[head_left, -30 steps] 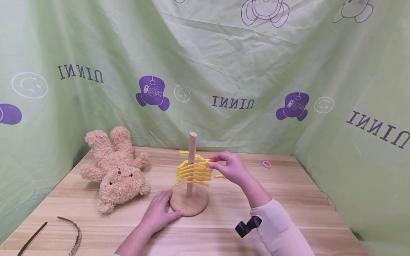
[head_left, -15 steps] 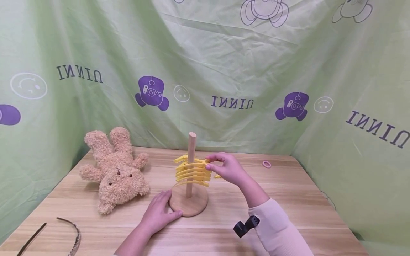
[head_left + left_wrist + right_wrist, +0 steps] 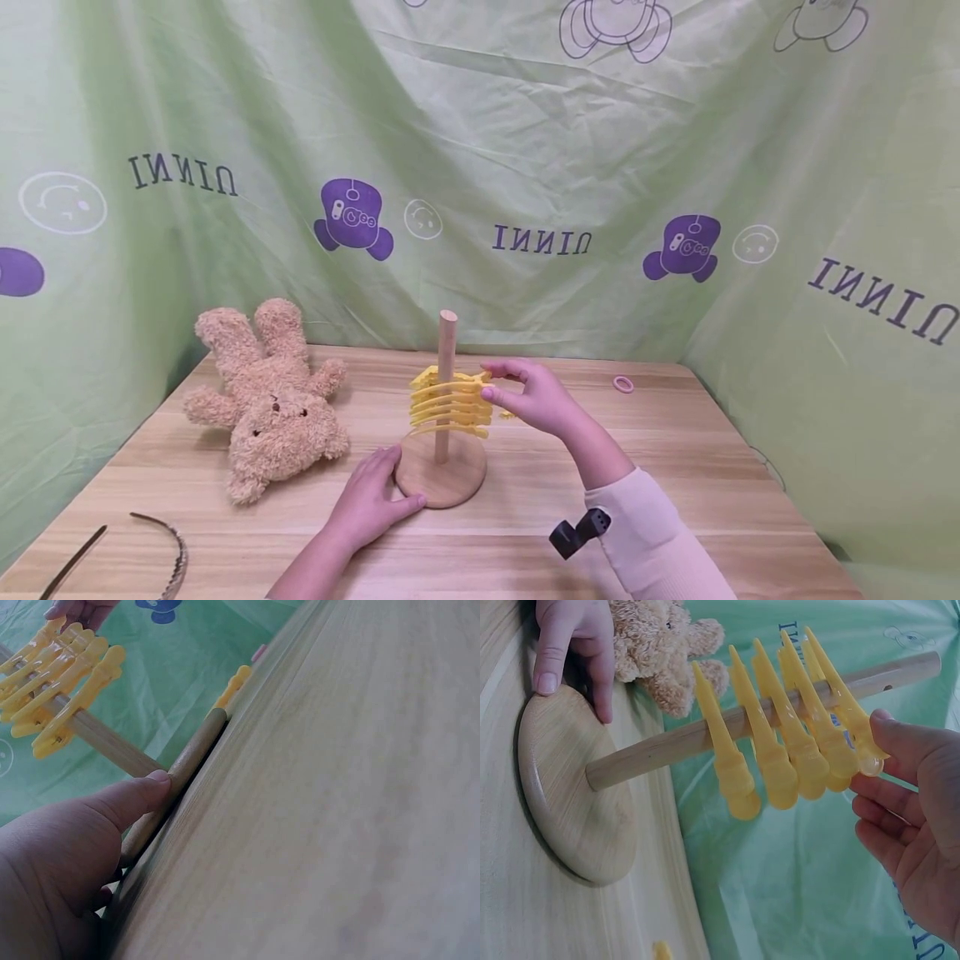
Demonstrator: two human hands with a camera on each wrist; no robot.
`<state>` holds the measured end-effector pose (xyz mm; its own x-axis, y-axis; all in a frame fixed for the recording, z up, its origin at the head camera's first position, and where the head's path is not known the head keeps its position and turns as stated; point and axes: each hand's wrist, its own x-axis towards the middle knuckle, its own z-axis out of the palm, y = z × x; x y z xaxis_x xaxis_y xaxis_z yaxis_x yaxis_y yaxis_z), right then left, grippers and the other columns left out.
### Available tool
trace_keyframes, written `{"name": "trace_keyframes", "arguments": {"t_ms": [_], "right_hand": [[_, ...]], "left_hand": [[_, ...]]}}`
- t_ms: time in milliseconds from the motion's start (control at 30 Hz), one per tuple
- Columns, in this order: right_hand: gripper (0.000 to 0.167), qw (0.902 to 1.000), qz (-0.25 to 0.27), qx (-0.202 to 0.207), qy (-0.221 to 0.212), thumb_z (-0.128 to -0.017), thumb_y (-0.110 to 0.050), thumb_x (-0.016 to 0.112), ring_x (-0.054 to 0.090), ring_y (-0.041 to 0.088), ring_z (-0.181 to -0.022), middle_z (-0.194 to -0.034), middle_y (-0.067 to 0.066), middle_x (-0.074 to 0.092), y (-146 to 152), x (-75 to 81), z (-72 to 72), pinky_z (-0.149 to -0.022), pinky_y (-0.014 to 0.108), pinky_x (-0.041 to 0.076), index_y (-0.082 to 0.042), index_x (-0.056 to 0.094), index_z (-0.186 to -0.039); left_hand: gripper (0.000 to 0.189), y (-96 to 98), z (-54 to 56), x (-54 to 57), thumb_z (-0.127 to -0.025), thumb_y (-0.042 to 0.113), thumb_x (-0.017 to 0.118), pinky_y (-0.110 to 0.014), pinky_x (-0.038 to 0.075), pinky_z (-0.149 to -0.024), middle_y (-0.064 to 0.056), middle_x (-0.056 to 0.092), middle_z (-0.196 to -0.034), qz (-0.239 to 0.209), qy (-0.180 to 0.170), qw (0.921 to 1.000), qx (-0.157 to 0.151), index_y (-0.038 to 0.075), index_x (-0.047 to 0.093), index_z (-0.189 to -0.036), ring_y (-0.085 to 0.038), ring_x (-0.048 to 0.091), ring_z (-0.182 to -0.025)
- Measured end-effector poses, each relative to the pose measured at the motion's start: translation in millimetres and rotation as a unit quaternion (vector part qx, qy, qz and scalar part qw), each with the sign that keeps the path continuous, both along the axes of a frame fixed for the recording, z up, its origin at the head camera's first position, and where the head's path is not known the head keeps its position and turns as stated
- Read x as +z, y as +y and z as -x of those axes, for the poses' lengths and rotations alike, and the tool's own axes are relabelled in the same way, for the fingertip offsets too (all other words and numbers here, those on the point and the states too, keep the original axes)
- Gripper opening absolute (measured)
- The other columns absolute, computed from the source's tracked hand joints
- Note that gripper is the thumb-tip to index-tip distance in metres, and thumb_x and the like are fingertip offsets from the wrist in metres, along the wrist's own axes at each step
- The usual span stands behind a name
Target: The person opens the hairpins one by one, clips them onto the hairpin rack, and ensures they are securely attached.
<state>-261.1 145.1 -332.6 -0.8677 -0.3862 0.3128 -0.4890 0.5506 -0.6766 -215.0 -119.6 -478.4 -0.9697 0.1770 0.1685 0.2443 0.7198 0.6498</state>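
Observation:
Several yellow hair clips (image 3: pixel 450 408) sit one above another on the upright post (image 3: pixel 447 333) of a round wooden stand (image 3: pixel 441 479). At the right end of the topmost clip (image 3: pixel 847 705), my right hand (image 3: pixel 528 396) pinches it between thumb and fingers. In the right wrist view its long arms lie on both sides of the post. My left hand (image 3: pixel 372 500) holds the left rim of the stand's base, thumb toward the front and fingers along the back. Another yellow clip (image 3: pixel 508 414) lies on the table behind my right hand, partly hidden by it.
A tan teddy bear (image 3: pixel 270 400) lies on its back at the left. Thin dark hairbands (image 3: pixel 176 546) lie at the front left. A small pink ring (image 3: pixel 623 384) is at the back right. Green printed cloth (image 3: pixel 480 150) hangs around the wooden table (image 3: pixel 600 467).
The topmost clip stood spread wide around the post a second ago; its far arm has come in toward the post. My right hand has moved slightly left. The left hand has stayed on the base.

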Motion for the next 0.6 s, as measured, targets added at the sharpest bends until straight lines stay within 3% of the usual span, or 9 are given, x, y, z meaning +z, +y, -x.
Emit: {"name": "trace_keyframes", "arguments": {"t_ms": [367,600], "right_hand": [[0.047,0.9991,0.029,-0.025,-0.020,-0.093,-0.026,0.068,0.055,0.035,-0.127,-0.131,0.014,0.064,18.0,-6.6,0.2,-0.109,0.053,0.044,-0.006,0.058,-0.134],[0.047,0.9956,0.043,-0.074,-0.037,-0.092,-0.026,0.068,0.052,0.037,-0.129,-0.133,0.017,0.062,44.0,-27.1,9.5,-0.111,0.055,0.041,-0.006,0.059,-0.134]], "left_hand": [[0.091,1.0,-0.6,1.5,-0.076,0.048,0.078,-0.059,0.024,-0.119,-0.024,0.046,-0.147,0.001,-0.004,1.0000,-0.001,-0.007,0.045,-0.141,-0.045,0.034,-0.142],[0.091,1.7,-0.2,2.3,-0.075,0.046,0.079,-0.059,0.026,-0.118,-0.027,0.048,-0.145,0.007,0.011,0.9999,-0.003,-0.009,0.046,-0.139,-0.046,0.037,-0.139]]}}
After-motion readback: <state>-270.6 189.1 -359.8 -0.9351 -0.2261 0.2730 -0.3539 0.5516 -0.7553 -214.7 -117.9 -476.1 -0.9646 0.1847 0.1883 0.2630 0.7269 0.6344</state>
